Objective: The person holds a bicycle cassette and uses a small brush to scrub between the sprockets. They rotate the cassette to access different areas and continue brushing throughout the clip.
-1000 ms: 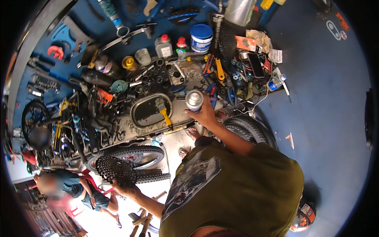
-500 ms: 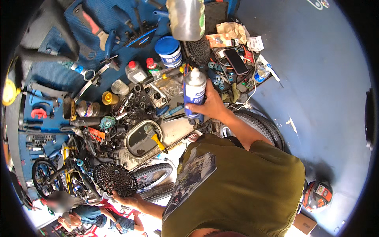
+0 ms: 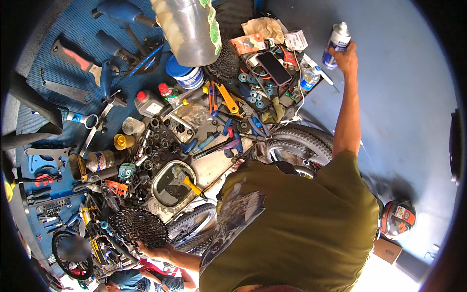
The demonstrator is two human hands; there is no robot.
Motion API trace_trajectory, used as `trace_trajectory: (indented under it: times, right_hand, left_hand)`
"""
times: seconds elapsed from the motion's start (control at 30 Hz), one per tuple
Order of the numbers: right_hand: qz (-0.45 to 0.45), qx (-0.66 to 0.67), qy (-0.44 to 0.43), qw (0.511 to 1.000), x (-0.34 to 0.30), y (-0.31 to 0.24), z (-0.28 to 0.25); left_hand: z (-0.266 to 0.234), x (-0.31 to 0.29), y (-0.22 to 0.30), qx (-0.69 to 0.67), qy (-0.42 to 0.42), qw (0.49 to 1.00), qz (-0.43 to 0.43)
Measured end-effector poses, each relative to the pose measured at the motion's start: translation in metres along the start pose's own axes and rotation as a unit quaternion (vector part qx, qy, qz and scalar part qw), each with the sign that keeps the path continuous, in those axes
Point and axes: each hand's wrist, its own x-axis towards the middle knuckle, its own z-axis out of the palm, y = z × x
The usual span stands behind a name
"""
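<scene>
My left hand [image 3: 155, 251] grips the lower edge of a large black bicycle cassette [image 3: 137, 227], holding it up at the lower left with its toothed face showing. Far off at the upper right, my right hand [image 3: 346, 59] is wrapped round a blue and white spray can [image 3: 337, 42] with a pale nozzle top, raised in front of the blue wall. Nearest to the cassette is a metal basin [image 3: 191, 196] with dark liquid in it. A yellow-handled brush [image 3: 193, 186] rests across the basin's rim.
The bench carries several tools, sockets, red-capped bottles, a blue-lidded tub [image 3: 185, 73], a phone [image 3: 273, 68] and a water bottle [image 3: 310, 79]. Bicycle wheels [image 3: 301, 141] stand by its front edge. A clear plastic container [image 3: 189, 29] hangs overhead. Another person [image 3: 129, 281] is at the lower left.
My right hand has carried the spray can from above the bench to the upper right, with the arm stretched out. The left hand still holds the cassette, and the view has shifted a little.
</scene>
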Motion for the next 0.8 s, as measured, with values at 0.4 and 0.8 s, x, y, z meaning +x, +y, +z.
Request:
trace_trajectory:
  times: [0.4,0.8]
  right_hand:
    - [-0.02,0.135,-0.255,0.957,0.036,0.203,0.075]
    - [-0.224,0.199,-0.17,0.939,-0.134,-0.176,0.035]
  left_hand:
    - [0.017,0.014,-0.039,-0.015,0.017,0.999,-0.043]
    - [0.029,-0.021,-0.034,-0.115,-0.006,0.988,-0.099]
